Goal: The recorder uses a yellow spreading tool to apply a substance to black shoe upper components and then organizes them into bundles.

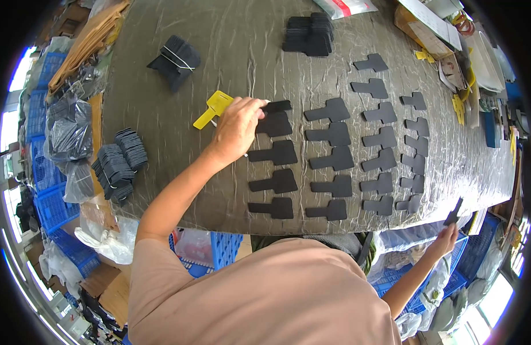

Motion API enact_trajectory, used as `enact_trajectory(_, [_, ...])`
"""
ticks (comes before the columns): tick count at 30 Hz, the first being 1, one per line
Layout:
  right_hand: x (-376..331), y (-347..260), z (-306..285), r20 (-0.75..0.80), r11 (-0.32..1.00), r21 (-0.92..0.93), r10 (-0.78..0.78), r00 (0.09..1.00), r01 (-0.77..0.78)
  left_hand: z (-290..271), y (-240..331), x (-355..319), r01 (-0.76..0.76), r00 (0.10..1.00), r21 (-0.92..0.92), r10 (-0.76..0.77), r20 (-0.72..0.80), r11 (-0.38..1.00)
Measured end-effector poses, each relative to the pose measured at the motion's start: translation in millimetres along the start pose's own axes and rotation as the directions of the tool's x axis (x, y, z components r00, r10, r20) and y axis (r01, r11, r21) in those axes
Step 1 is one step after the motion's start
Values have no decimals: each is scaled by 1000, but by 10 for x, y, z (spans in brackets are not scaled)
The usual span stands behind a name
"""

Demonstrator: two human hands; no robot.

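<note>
Flat black paddle-shaped pieces, each with a narrow tab pointing left, lie in several columns across the table. My left hand is over the top of the leftmost column, fingers closed on the edge of a black piece. Just below it lies another black piece, its tab hidden by the hand. A yellow piece of similar shape sits against the back of that hand, partly covered. Off the table's near right edge, my right hand is closed on a dark narrow piece, seen nearly edge-on.
The table has a wrinkled clear cover. At the far side are a black stack and a tied black bundle; more bundles stand left. Blue crates line the left. Papers and containers crowd the far right.
</note>
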State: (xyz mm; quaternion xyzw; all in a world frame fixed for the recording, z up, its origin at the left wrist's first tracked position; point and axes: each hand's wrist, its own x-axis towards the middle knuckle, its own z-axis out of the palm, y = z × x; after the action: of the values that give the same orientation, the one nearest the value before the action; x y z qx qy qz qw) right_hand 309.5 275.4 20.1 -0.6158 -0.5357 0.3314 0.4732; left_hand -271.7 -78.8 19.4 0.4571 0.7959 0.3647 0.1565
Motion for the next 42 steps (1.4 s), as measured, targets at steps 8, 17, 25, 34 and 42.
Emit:
enact_trajectory(8, [-243,1957,-681,-257,844,-117,484,837,-524,-48,0,316,-64,966,66,78,-248,996])
enact_trajectory(17, [-170,2115,58,-208,789,-354,456,865,-502,-334,-334,206,177,971,-148,-197,-133,973])
enact_trajectory(25, [674,1967,-1228,-282,790,-605,-99,954,-97,188,-86,475,48,992,-395,-90,-87,918])
enact_trajectory(34, [-50,-549,1075,176,983,-10,-177,968,182,632,51,1001,-22,989,-248,-16,-149,969])
enact_trajectory(42, [-757,-1484,2704,685,923,88,-329,650,375,787,267,1117,-169,967,85,182,-180,982])
